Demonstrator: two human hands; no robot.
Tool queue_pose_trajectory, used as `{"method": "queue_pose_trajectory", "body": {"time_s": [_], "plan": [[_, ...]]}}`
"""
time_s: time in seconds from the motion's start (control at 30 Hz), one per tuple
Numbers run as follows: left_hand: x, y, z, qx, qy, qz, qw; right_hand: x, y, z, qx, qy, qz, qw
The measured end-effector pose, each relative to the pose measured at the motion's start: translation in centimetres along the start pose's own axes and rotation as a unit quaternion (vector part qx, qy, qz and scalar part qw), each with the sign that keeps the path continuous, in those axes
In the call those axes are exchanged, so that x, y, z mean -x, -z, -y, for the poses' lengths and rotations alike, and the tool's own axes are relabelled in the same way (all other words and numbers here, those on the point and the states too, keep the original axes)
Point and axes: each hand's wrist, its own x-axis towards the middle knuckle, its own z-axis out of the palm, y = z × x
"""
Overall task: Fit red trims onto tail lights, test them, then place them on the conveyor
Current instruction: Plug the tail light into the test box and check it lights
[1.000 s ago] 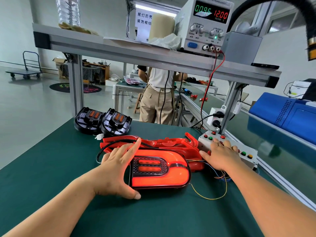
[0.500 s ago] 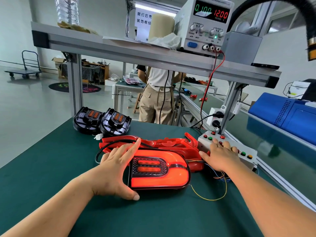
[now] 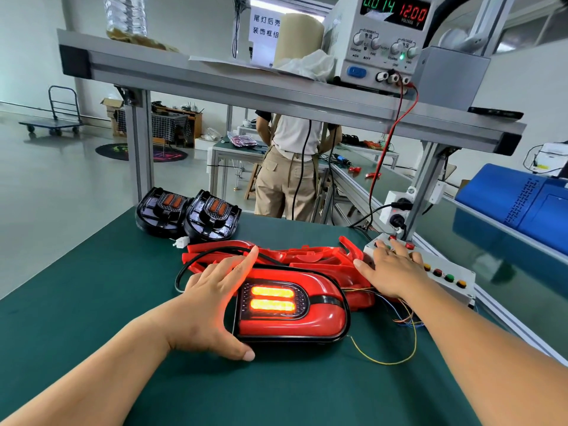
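Since prev. frame outer red glow gone, only centre amber bars lit: red-trimmed oval tail light (image 3: 292,305) lies long-axis crosswise on green bench (image 3: 76,302), left hand (image 3: 212,302) spread against its left end, nearer than right hand (image 3: 390,272), flat on white button box (image 3: 445,278).

On the counter (image 3: 92,302) the tail light (image 3: 292,309) lies centre, the left hand (image 3: 212,302) touching its left side. Behind it sits a heap of trims (image 3: 295,253), and further back-left two more tail lights (image 3: 187,215). The right hand (image 3: 393,269) rests on the button box (image 3: 442,272) to the right, apparently on its buttons. Overhead, the shelf (image 3: 246,87) carries the power supply (image 3: 381,41).
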Motion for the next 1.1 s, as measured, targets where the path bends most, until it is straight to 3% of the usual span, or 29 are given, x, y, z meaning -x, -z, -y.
{"method": "queue_pose_trajectory", "body": {"time_s": [1.1], "plan": [[0.07,0.22,-0.20,0.003,0.014,0.013,1.000,0.17,-0.02,0.24,-0.005,0.008,-0.007,1.000]]}}
